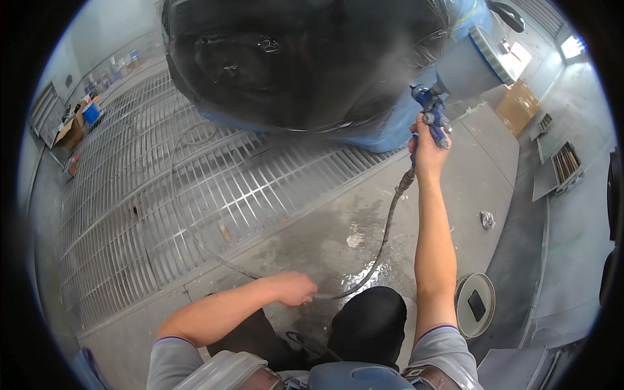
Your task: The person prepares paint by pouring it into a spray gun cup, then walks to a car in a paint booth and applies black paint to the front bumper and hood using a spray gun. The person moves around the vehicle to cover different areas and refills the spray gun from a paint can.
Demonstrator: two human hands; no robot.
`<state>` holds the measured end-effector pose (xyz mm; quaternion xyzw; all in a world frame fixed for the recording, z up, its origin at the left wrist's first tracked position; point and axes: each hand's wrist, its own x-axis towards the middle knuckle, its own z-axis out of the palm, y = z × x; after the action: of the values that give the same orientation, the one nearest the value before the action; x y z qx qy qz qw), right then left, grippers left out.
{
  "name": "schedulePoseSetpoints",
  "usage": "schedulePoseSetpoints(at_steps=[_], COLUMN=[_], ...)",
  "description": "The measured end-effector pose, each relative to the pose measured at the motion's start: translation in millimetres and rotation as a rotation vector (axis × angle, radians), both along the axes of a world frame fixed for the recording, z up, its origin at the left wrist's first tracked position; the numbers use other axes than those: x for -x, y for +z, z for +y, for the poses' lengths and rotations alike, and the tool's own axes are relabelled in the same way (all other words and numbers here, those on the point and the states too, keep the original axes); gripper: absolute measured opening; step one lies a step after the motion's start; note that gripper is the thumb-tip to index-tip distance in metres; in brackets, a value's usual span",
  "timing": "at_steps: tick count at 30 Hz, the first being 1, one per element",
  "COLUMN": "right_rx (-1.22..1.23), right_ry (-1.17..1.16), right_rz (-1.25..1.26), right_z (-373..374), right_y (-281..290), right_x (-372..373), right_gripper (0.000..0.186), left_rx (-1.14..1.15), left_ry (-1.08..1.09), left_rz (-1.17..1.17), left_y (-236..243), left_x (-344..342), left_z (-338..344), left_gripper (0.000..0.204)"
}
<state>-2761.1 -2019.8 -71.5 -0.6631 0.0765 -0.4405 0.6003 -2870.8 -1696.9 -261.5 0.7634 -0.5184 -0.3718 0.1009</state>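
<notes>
My right hand (429, 151) is wrapped round the grip of a blue spray gun (430, 107), held out at arm's length. On top of the gun sits a translucent paint cup (469, 68), and a faint mist hangs by the nozzle. Just beyond is a large covered car body (286, 71), black on top with blue wrapping (390, 127) along its lower edge. A dark air hose (389, 227) hangs from the gun and curves down to my left hand (296, 288), which is closed around it near my knees. The fingers of that hand are partly hidden.
Metal floor grating (195, 195) spans the left and middle, with the hose trailing over it. On the right stand a round tub (463, 312) holding a dark flat object, a crumpled wad (487, 220) and a cardboard sheet (518, 107). Boxes (70, 134) line the left wall.
</notes>
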Motion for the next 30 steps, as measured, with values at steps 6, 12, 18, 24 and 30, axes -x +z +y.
schedulePoseSetpoints(at_steps=[6,12,18,24,30], right_rx=[0.019,0.124,0.157,0.211,0.062], right_ry=[-0.252,-0.242,-0.029,0.304,0.319], right_rz=[-0.012,0.082,0.073,0.006,0.133], right_z=[-47.5,16.6,129.6,195.8,151.4], right_y=[-4.9,-35.3,-36.6,-33.4,-48.4], right_x=[-9.8,10.2,14.3,-2.0,-6.1], right_gripper=[0.029,0.029,0.023,0.026,0.023], left_rx=[-0.034,-0.155,-0.325,-0.320,-0.306], left_ry=[0.018,-0.095,-0.131,-0.105,-0.118], left_rz=[-0.078,-0.103,-0.126,-0.121,-0.104], left_y=[-15.8,-1.0,-9.3,-8.7,-2.5], left_x=[-5.1,3.2,5.7,6.4,4.2], left_z=[-20.4,-11.9,8.7,22.7,25.4], left_gripper=[0.025,0.026,0.027,0.027,0.025])
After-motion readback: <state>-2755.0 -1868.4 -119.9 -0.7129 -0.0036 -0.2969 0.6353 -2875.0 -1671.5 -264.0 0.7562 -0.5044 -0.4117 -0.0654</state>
